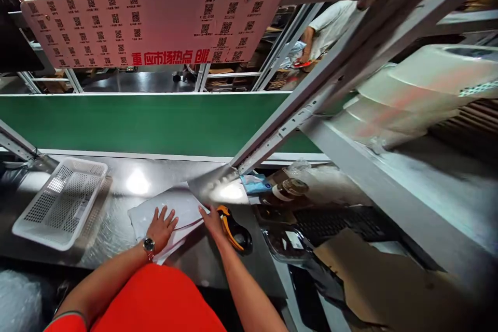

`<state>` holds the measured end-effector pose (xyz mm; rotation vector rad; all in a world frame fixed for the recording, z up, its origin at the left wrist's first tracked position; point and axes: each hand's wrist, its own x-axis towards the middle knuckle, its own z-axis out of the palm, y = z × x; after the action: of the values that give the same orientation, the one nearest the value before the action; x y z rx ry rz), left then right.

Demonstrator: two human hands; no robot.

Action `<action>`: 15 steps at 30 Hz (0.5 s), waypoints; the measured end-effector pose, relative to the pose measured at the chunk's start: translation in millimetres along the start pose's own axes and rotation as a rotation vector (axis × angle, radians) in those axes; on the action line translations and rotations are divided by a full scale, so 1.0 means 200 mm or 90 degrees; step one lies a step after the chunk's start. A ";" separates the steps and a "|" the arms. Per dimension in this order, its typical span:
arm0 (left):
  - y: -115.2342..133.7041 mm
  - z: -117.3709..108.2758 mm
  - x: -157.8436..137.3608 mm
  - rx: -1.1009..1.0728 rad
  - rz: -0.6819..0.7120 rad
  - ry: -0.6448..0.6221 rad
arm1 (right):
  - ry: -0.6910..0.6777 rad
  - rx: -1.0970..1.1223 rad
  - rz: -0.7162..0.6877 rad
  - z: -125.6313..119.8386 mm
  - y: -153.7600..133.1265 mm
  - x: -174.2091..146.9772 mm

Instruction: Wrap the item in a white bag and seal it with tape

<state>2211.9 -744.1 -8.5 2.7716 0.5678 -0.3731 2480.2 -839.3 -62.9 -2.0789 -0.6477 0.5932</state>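
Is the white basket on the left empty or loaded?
Empty: the white basket sits upright, and only its mesh floor shows inside, nothing lying in it.

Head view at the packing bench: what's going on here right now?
A person in an orange top stands at a shiny metal bench beside a green conveyor belt. The left hand lies flat on a stack of white sheets; the right hand rests at the stack's edge, next to a black-and-yellow tape dispenser. A white mesh basket sits to the left. Another person works behind the shelving.
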 end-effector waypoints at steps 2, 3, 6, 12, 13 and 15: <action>0.00 0.00 0.00 0.006 0.004 -0.005 | 0.016 -0.085 -0.090 -0.02 -0.01 -0.03; 0.00 0.00 0.00 0.006 0.001 -0.005 | 0.010 -0.149 -0.165 -0.03 -0.01 -0.05; 0.00 0.00 -0.01 -0.003 -0.003 -0.008 | -0.128 -0.319 -0.430 -0.06 0.00 -0.08; 0.06 0.03 -0.11 -0.078 0.003 0.027 | -0.367 -0.408 -0.558 -0.17 0.09 -0.11; 0.09 0.04 -0.13 -0.095 -0.003 0.031 | -0.377 -0.410 -0.566 -0.19 0.10 -0.10; 0.13 0.06 -0.17 -0.113 -0.014 0.028 | -0.386 -0.414 -0.597 -0.20 0.14 -0.07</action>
<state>2189.7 -781.9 -4.5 2.6116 0.6101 -0.2536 2500.5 -885.9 -63.8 -1.7941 -2.2308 0.4658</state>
